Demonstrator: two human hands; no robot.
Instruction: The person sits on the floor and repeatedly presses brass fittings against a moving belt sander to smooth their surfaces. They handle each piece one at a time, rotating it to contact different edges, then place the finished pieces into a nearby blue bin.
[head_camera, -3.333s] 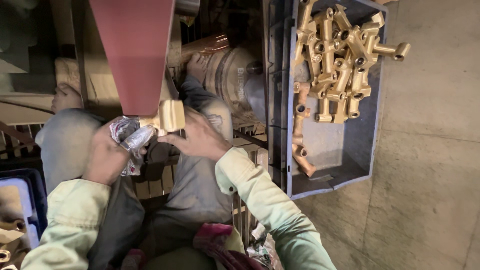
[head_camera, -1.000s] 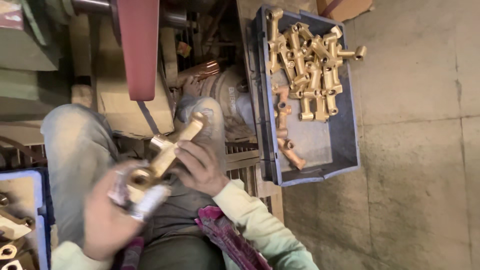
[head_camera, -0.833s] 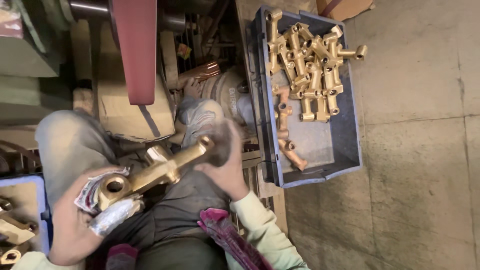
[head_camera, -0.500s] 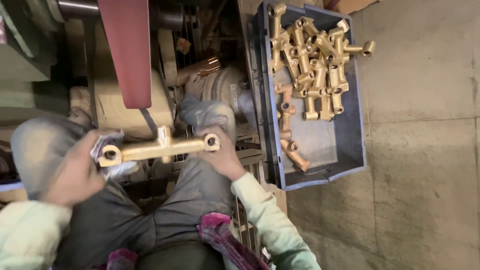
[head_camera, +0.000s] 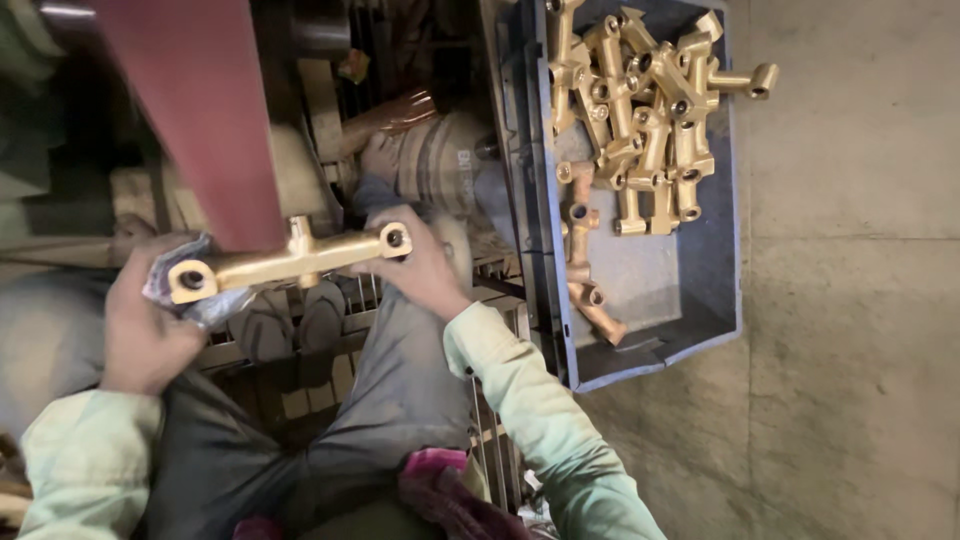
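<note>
Brass faucet body (head_camera: 290, 262) held level between both hands, its upper edge right at the lower end of the red sanding belt (head_camera: 195, 110). Left hand (head_camera: 150, 320) closed around the left end through a grey rag (head_camera: 190, 295). Right hand (head_camera: 415, 262) gripping the right end, fingers wrapped behind it. Over the lap, above a metal grate (head_camera: 350, 300). To the right, well apart: grey plastic crate (head_camera: 650, 330) on a concrete floor (head_camera: 850, 350), with a heap of brass fittings (head_camera: 640, 110) inside.

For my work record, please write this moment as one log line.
left hand: holds long brass tee-shaped fitting with rag | right hand: holds other end | fitting: against red sanding belt | grey plastic crate: more fittings
</note>
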